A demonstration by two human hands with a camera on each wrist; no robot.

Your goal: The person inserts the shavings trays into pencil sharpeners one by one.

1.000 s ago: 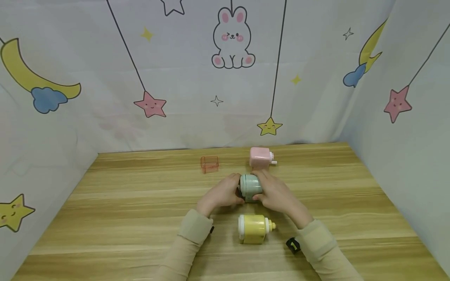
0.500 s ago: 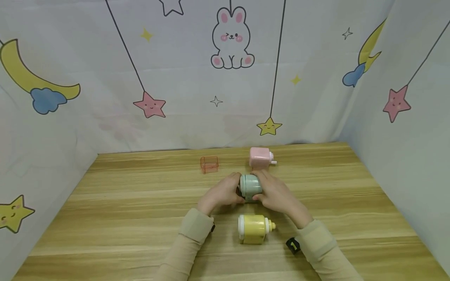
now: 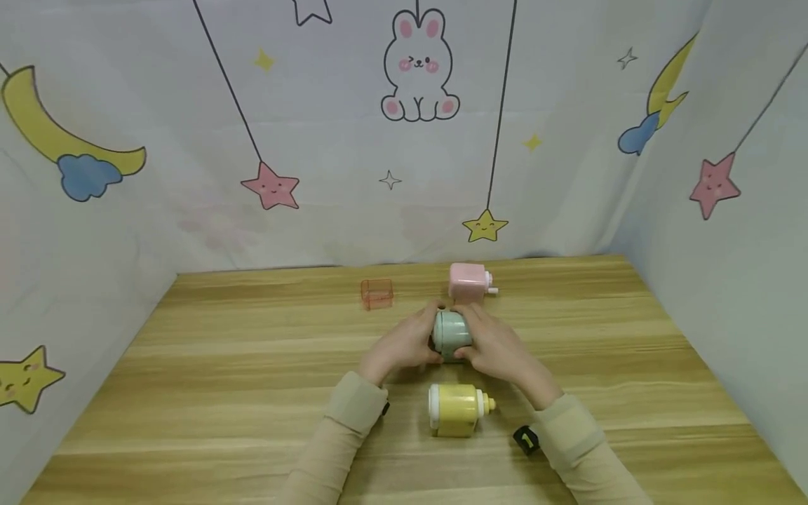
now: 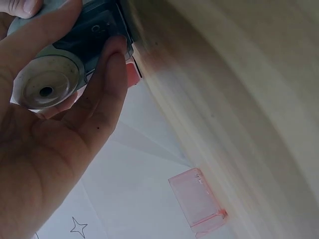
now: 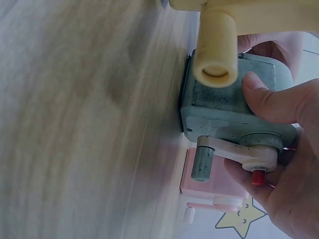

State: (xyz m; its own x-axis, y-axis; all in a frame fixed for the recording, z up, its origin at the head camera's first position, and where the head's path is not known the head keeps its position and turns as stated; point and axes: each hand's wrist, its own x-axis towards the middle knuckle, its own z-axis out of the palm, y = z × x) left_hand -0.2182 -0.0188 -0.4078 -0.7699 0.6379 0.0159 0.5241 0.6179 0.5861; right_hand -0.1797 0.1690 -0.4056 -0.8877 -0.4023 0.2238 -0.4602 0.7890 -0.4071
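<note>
A green pencil sharpener (image 3: 451, 333) stands on the table between both hands. My left hand (image 3: 404, 344) grips its front end, fingers and thumb curled around the sides. In the left wrist view, the round pencil hole (image 4: 46, 91) and a dark see-through drawer (image 4: 102, 30) show between the fingers. From the other side, my right hand (image 3: 501, 347) holds the crank end, its thumb along the body. The right wrist view shows the pale crank arm (image 5: 234, 151) with its green knob (image 5: 203, 162) hanging beside the palm.
Nearer the person lies a yellow pencil sharpener (image 3: 457, 410), its crank toward the right. A pink one (image 3: 467, 282) stands just behind the green one. Back left of the hands sits a small clear reddish box (image 3: 376, 294). Fabric walls (image 3: 328, 231) border the table.
My left hand has shifted slightly to the right against the sharpener's front. The right hand keeps its hold, and the other things stay where they were.
</note>
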